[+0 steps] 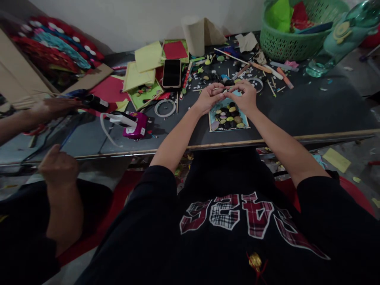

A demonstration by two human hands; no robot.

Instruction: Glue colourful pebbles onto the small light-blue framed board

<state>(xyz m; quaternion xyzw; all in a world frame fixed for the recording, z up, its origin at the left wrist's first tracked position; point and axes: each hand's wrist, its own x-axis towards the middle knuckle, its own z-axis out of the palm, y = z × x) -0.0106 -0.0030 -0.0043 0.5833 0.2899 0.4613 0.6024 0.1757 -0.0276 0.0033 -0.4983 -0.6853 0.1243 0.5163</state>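
1. Step in hand, as I judge it: close fingerwork at the far edge of the framed panel [230, 129], w/ stones [232, 109] covering its near part. The panel lies by the bench's [297, 118] front edge, between the forearms.
2. L hand [208, 99] & R hand [246, 97] meet over that far edge, fingers bent inward, tips nearly touching. View's poor: prob. a tiny bit there, but can't tell if either hand is clamped on it. Such fine work calls for a light, steady touch.
3. Pose: both arms reach fwd, wrists angled in.
4. Phone [171, 73] & tape roll [165, 108] sit L of the panel; basket [292, 45] at bench's far R.
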